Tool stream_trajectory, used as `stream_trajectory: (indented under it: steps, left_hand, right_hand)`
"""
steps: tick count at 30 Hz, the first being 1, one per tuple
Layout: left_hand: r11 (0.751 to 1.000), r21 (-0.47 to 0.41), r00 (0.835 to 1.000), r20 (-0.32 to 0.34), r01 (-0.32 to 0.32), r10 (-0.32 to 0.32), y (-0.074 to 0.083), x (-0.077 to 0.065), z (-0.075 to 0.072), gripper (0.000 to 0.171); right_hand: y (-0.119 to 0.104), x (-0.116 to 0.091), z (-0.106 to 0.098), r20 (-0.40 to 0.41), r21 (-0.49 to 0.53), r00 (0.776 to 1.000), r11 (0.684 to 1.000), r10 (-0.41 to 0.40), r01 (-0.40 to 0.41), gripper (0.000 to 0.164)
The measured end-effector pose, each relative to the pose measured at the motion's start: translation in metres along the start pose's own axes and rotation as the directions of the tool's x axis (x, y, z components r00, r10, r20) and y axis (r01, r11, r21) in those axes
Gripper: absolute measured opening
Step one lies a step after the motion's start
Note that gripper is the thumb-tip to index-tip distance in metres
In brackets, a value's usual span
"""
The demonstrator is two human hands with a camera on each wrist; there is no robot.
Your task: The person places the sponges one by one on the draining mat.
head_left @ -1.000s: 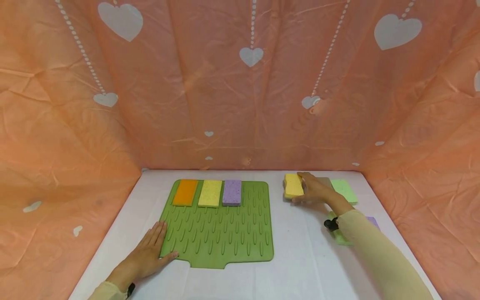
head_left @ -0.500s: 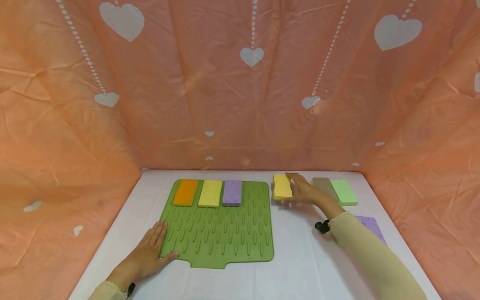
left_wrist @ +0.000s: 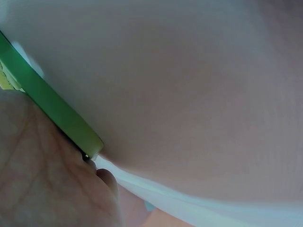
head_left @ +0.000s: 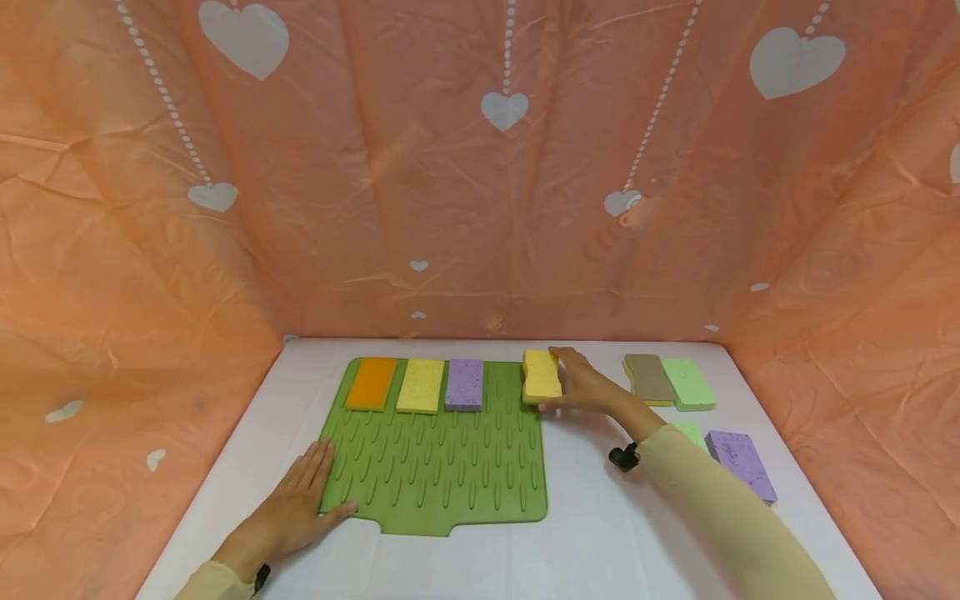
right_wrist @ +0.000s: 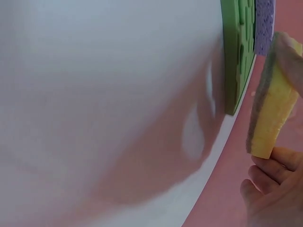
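A yellow sponge with a grey-brown layer on its underside hangs over the right back corner of the green ribbed mat. My right hand pinches it by its two ends, as the right wrist view also shows with the sponge above the table. At the mat's left front edge my left hand lies flat, fingers straight and thumb on the mat. Along the mat's back edge lie an orange sponge, a pale yellow sponge and a purple sponge.
Right of the mat on the white table lie a grey-brown and yellow sponge, a light green sponge, a purple sponge and another green sponge, partly behind my right sleeve. Orange heart-patterned cloth encloses the table's back and sides.
My right hand has carried the yellow sponge leftward, from beside the grey-brown sponge to over the mat's right back corner. My left hand has stayed in place.
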State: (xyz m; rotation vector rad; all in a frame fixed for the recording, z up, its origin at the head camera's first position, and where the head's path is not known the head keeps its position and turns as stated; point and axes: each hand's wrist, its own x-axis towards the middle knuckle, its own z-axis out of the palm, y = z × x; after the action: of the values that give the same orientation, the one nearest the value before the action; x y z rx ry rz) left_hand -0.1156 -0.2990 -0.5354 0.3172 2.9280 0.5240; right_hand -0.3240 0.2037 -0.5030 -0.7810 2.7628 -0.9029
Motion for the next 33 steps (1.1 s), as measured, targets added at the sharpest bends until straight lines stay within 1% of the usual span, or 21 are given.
stream_trajectory:
  steps: [7, 11, 16, 19, 26, 33]
  left_hand:
    - [1.000, 0.000, 1.000, -0.002, -0.005, 0.005, 0.000, 0.000, 0.000, 0.110]
    - [1.000, -0.002, 1.000, 0.003, -0.003, 0.003, 0.001, 0.000, -0.001, 0.110]
    - [1.000, -0.003, 1.000, 0.008, 0.001, -0.001, 0.001, 0.000, -0.001, 0.111]
    - [1.000, 0.002, 1.000, 0.009, 0.000, 0.000, 0.001, 0.000, -0.001, 0.110]
    - [1.000, 0.006, 1.000, -0.007, -0.007, 0.008, 0.004, -0.001, -0.001, 0.109]
    - [1.000, 0.014, 1.000, -0.013, -0.009, 0.009, 0.003, -0.001, -0.002, 0.109]
  right_hand:
    - [-0.011, 0.007, 0.011, 0.023, 0.001, 1.000, 1.000, 0.009, -0.009, 0.118]
    - [-0.016, 0.013, 0.017, 0.026, -0.016, 1.000, 1.000, -0.009, 0.009, 0.120]
    - [-0.021, 0.020, 0.026, 0.028, -0.014, 0.999, 1.000, -0.027, 0.028, 0.122]
    - [-0.022, 0.024, 0.031, 0.035, -0.005, 0.999, 1.000, -0.020, 0.020, 0.122]
    - [-0.030, 0.027, 0.036, 0.049, -0.017, 0.999, 1.000, -0.010, 0.011, 0.120]
    - [-0.032, 0.031, 0.038, 0.061, -0.031, 0.998, 1.000, -0.006, 0.007, 0.122]
